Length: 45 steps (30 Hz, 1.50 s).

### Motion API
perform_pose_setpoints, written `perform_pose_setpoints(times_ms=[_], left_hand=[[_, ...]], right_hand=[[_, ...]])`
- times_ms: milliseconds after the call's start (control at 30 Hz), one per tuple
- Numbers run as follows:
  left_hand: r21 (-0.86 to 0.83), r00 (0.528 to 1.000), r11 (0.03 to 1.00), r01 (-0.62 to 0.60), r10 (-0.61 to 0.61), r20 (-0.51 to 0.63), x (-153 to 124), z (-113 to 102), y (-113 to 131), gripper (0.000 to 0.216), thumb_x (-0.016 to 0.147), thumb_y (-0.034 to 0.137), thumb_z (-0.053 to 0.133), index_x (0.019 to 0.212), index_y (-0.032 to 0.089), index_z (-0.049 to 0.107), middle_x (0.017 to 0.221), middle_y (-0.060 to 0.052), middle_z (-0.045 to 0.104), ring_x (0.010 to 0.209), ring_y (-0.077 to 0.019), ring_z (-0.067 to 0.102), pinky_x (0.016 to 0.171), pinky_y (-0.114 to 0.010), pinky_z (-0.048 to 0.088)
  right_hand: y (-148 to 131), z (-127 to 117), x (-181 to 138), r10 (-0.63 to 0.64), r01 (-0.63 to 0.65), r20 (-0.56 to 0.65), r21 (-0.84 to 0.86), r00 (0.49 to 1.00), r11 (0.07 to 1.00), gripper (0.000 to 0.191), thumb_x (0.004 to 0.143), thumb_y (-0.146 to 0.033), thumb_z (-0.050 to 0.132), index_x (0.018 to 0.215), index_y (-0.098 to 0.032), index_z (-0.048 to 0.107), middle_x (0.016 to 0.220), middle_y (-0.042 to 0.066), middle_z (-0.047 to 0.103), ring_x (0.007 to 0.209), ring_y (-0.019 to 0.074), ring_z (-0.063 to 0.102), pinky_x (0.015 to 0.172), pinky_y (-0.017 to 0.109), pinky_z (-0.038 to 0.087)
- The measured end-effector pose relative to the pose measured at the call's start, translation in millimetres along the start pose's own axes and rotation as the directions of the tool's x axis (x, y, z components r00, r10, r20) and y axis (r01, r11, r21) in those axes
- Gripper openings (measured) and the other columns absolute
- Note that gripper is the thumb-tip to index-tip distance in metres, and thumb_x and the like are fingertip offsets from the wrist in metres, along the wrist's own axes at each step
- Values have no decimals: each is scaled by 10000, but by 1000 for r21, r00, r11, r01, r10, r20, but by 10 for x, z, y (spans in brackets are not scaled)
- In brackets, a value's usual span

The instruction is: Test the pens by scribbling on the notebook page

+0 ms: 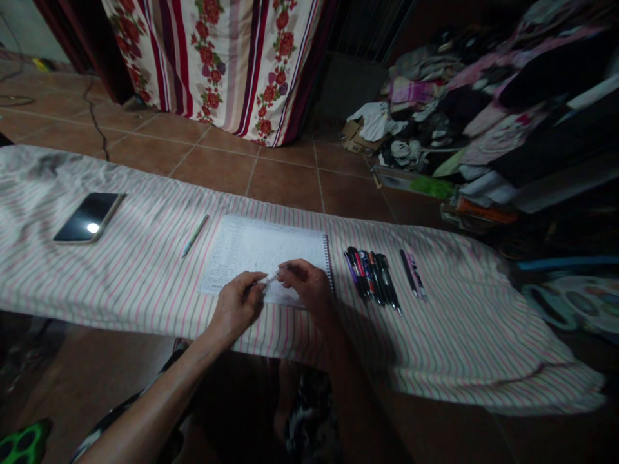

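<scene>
Over a spiral notebook (271, 241) with a printed or written page, my left hand (240, 301) pinches a slim white pen-like object (269, 278). My right hand (309, 288) closes its fingertips on the other end of it; the fingers partly hide it, so its exact kind is unclear. To the left of the notebook lies a single pale pen (195, 236). On the right is a row of several pens (371, 277), mostly dark, with a pair of pens (412, 273), one black and one pinkish, beyond it.
A phone (89, 218) with a bright reflection lies at the left on the striped cloth (449, 335) covering the long, low surface. Behind it are a floral curtain (213, 58) and tiled floor. A heap of clothes (503, 109) fills the right background.
</scene>
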<state>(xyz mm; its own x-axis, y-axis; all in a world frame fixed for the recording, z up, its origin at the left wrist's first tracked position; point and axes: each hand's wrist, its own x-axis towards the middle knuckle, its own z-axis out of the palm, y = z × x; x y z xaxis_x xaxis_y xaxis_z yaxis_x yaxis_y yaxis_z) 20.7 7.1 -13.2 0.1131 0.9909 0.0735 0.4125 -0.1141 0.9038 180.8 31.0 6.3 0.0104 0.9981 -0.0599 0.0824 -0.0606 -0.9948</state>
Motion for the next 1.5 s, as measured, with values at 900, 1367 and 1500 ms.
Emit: perform_pose_setpoints(times_ms=[900, 1367, 1500], left_hand=[[241, 978, 949, -204, 185, 98, -14, -52, 132, 269, 837, 191, 430, 1038, 189, 610, 886, -54, 632, 834, -171, 597, 741, -286, 465], [34, 1000, 999, 19, -20, 24, 37, -54, -5, 254, 828, 282, 472, 986, 169, 636, 898, -73, 678, 830, -193, 614, 774, -336, 479], [37, 999, 999, 8, -9, 39, 29, -50, -1, 261, 837, 287, 461, 995, 175, 635, 913, -74, 682, 858, -199, 617, 778, -336, 480]], right_hand=[[21, 36, -48, -60, 90, 71, -572, 996, 815, 536, 833, -605, 329, 500, -199, 439, 453, -26, 431, 470, 102, 428, 500, 245, 297], [99, -31, -11, -45, 57, 86, -143, 995, 988, 283, 779, -359, 550, 1009, -212, 627, 764, 16, 657, 663, 127, 624, 601, 248, 502], [113, -19, -11, -59, 70, 86, -136, 995, 988, 224, 766, -316, 559, 926, -202, 666, 706, 14, 665, 634, 127, 610, 620, 263, 505]])
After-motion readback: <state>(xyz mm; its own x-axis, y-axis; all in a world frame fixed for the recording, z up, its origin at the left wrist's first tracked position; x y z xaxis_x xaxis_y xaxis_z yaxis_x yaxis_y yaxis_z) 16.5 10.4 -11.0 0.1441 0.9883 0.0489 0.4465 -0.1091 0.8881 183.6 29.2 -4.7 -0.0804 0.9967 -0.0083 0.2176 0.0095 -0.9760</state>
